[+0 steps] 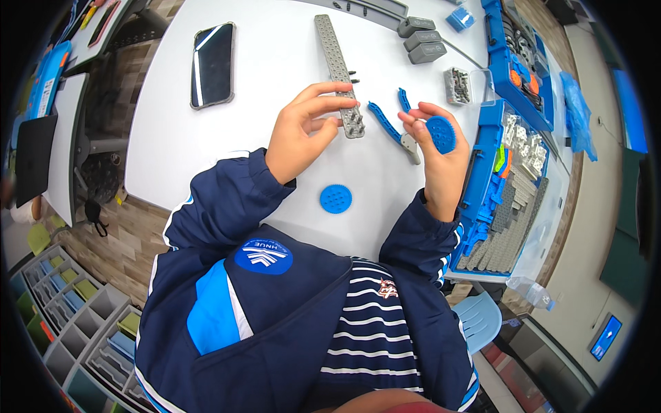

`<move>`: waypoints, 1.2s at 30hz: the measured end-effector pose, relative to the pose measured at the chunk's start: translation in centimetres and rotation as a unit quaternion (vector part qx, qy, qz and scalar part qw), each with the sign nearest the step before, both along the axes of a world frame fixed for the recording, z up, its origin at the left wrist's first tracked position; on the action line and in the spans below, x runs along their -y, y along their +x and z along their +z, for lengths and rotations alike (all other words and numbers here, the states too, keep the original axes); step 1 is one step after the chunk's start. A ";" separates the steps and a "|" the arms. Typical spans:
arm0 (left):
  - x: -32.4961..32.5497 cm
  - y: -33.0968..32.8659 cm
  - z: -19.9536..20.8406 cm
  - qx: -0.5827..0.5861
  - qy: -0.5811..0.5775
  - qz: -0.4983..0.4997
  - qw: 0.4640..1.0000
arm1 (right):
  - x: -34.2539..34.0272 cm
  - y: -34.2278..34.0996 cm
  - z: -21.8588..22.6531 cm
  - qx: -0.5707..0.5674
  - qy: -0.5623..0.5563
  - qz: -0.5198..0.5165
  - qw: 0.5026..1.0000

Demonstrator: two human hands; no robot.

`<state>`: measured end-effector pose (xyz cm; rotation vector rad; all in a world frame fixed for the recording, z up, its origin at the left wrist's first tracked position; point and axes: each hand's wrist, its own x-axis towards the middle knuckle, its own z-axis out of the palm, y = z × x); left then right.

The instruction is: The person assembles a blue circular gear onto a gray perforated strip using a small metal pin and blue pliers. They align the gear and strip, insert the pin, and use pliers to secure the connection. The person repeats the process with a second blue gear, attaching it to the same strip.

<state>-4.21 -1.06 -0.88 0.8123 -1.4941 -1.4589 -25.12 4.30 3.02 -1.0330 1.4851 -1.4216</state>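
My left hand (305,129) has its thumb and fingers closed on the near end of a long grey perforated beam (332,55). Small grey pins stand up at that end, and dark pins stick out of its right side. In my right hand (446,165) is a blue toothed gear (441,135), held against the fingers; whether the fingertips also pinch a tiny part I cannot tell. Blue-handled pliers (387,122) lie on the table between my hands, jaws toward me. A second blue gear (336,199) rests flat on the white table (268,41) nearer my body.
A phone (213,66) lies at the left. Grey blocks (423,43), a clear box of small parts (458,86) and a small blue box (460,18) stand at the far right. Blue cases (482,162) of building parts line the right edge, and a clear bottle (531,293) lies below them.
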 end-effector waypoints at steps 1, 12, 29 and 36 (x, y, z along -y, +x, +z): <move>-0.1 0.1 -0.6 -0.007 0.002 0.016 1.000 | 0.1 0.1 -0.1 -0.031 0.025 0.007 0.999; 0.3 1.5 -1.9 -0.074 0.260 0.059 0.961 | 0.0 4.0 0.4 -0.070 -0.011 0.058 0.996; -0.8 0.1 -0.4 -0.070 0.123 0.137 0.980 | -0.1 8.2 -2.0 -0.301 -0.154 -0.021 0.941; -0.9 0.2 -0.1 -0.060 0.109 0.141 0.982 | 0.0 8.2 -2.3 -0.379 -0.160 -0.045 0.910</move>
